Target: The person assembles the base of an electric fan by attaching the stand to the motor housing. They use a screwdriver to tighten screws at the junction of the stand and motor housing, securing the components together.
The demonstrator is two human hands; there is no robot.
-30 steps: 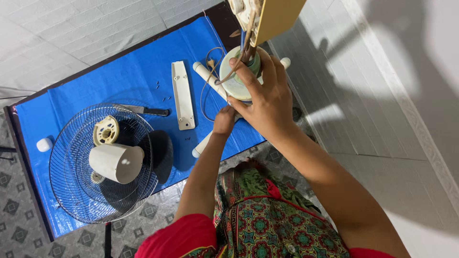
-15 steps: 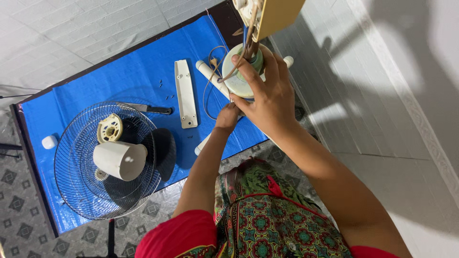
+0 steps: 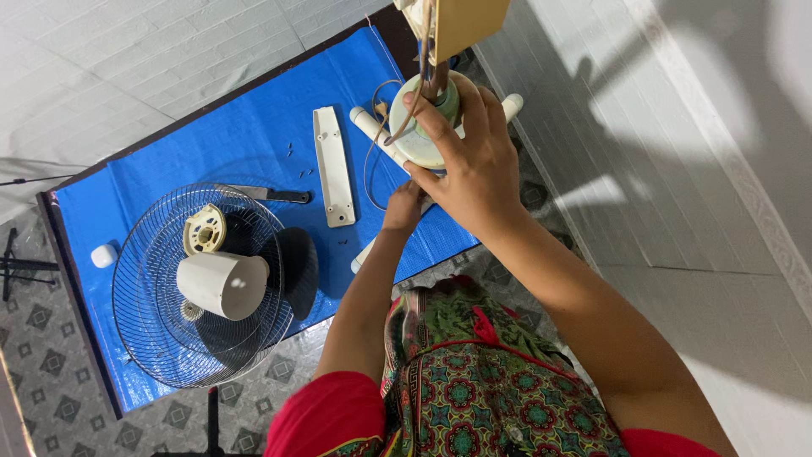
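One head-worn camera looks steeply down (close) over the table.

On the table sheet, the wire grille lies left, holding the cone cover; the flat plate lies right of it

Bright daylight, hard-edged. Sun patches blow out on the pale tiled floor at right, with big soft dark shadows across it. The shiny blue plastic sheet over the table is evenly lit, mild sheen, short shadows under the round wire fan guard. Focus sharp in the centre; the yellowish housing at the top edge is close and soft. Slight wide-angle bend at the edges.
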